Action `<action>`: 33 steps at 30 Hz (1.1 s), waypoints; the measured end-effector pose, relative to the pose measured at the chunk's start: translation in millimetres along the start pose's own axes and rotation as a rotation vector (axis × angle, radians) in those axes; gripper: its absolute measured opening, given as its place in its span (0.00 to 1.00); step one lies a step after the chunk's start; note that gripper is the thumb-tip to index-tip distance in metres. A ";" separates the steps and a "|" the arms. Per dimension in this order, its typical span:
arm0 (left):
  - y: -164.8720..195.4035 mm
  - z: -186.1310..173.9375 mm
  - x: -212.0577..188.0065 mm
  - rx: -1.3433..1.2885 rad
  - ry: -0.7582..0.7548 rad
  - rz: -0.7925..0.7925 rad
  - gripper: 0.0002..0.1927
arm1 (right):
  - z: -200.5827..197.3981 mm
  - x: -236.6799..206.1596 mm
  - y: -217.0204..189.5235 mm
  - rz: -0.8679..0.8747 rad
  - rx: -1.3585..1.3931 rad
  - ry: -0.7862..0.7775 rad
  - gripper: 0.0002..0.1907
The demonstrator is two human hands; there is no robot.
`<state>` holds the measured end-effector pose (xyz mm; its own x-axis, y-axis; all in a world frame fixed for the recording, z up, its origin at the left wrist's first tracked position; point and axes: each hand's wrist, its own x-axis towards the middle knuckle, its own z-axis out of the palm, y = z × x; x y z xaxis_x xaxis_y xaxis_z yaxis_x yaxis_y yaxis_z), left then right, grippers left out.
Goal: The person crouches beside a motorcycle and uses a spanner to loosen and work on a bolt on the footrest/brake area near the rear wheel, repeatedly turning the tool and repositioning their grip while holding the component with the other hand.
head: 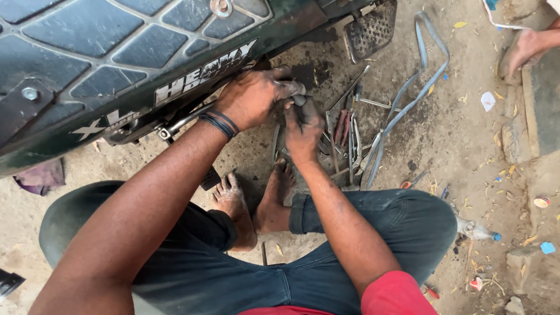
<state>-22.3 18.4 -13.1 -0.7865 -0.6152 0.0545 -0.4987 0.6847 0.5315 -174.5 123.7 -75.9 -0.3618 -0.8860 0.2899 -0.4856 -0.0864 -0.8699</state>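
where greasy hands point(286, 111) meet | small dark part point(298, 100) | grimy, half-hidden

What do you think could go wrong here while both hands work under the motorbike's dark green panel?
The greasy left hand and right hand pinch a small part; it might slip into the dirt. Bare feet rest beside the loose tools, so a dropped or shifted tool could hurt the toes. The grey strap lying nearby could snag.
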 end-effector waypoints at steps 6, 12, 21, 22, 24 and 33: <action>-4.6 -0.9 6.3 -0.033 -0.059 0.003 0.19 | 8.4 -1.8 10.2 -0.081 -0.077 -0.040 0.11; -20.2 5.8 10.8 -0.200 -0.066 0.117 0.15 | 7.3 -0.1 20.8 -0.022 -0.089 -0.081 0.12; -12.4 7.9 3.9 -0.075 0.038 -0.018 0.13 | 31.4 -28.3 -14.2 -0.476 -0.449 -0.223 0.15; -12.3 5.2 3.1 -0.065 0.039 -0.003 0.13 | 28.9 -33.0 -26.4 -0.189 -0.313 -0.300 0.16; -10.9 1.5 2.2 -0.050 0.040 0.022 0.12 | 16.4 -34.6 -50.8 0.156 -0.140 -0.377 0.16; -8.1 -0.7 -6.0 -0.001 0.060 0.010 0.17 | -60.4 88.5 -4.0 0.061 -0.331 -0.082 0.18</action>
<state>-13.3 16.2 -17.1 -0.7684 -0.6303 0.1105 -0.4903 0.6909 0.5312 -252.7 73.1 -22.6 -0.3390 -0.9200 0.1968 -0.7016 0.1079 -0.7044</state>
